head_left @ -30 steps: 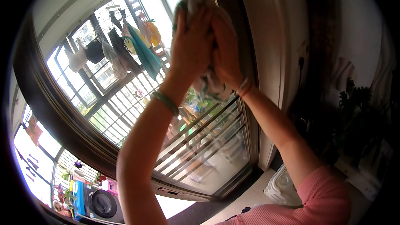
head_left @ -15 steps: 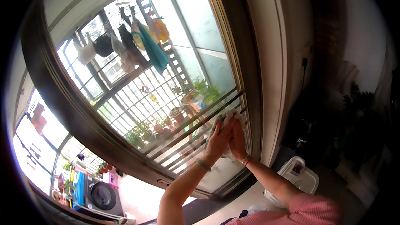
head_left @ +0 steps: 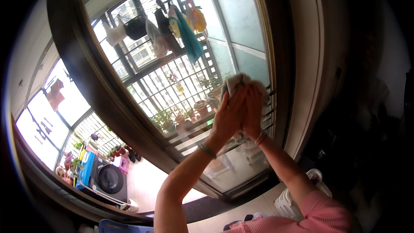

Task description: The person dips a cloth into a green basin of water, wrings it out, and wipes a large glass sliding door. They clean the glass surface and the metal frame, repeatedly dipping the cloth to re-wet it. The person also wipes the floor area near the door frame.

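A pale, crumpled cloth [head_left: 235,82] is bunched against the glass pane [head_left: 248,21] of a dark-framed sliding door. My left hand [head_left: 228,118], with a green bangle at its wrist, presses on the cloth from the left. Close beside it my right hand [head_left: 253,112], wearing a thin bracelet, bears on the same cloth. Both hands sit near the pane's right side, just above the dark horizontal bars [head_left: 189,131]. Their fingers point up and are partly blurred. Parts of the cloth stick out above and to the right of the fingers.
Through the glass hang clothes, including a teal cloth [head_left: 189,41], with potted plants [head_left: 200,107] below. A washing machine [head_left: 110,177] stands beyond the opening at left. A white lidded container [head_left: 289,203] is by my right arm, and a blue basin edge [head_left: 123,225] shows below.
Both hands have slid the cloth upward on the glass, above the bars. The view has shifted, so the door and balcony appear farther right. A blue basin edge has come into view.
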`<state>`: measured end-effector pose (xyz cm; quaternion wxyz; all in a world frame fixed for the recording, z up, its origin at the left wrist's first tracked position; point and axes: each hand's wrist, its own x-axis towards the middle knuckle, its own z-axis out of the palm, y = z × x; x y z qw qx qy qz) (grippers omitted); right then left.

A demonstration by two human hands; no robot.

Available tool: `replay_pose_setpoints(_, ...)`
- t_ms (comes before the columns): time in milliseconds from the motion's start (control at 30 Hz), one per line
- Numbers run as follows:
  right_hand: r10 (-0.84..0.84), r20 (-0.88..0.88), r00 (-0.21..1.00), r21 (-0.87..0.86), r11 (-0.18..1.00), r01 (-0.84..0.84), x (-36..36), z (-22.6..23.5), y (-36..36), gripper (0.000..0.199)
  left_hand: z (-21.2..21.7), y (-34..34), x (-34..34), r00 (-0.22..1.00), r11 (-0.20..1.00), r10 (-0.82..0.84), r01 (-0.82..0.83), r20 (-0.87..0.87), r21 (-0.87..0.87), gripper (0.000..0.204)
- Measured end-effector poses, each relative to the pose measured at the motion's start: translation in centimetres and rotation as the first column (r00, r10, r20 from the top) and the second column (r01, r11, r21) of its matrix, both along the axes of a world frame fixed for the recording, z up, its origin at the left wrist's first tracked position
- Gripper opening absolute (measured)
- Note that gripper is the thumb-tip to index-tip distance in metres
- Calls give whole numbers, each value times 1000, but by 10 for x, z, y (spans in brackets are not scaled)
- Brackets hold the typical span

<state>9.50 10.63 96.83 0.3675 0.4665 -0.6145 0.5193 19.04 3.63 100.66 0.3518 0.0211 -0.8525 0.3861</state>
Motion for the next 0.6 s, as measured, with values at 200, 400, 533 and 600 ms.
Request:
replay_pose_setpoints(200,-19,-349,937,-316,944,-99,-8,155,-26,45,152,-9,7,982,998,-64,67,-180,9,59)
replay_pose_setpoints(400,69,-587,807,-343,881,-325,45,323,-68,46,308,-66,63,858,980,-186,127,-479,-153,47)
replay_pose_setpoints(533,-123,-728,674,-423,855,-301,49,427,-92,42,394,-64,100,859,946,63,-213,-509,-243,45)
replay_pose_setpoints(600,-112,-676,728,-454,842,-291,61,443,-106,39,419,-90,111,871,889,-19,-211,-492,-407,46)
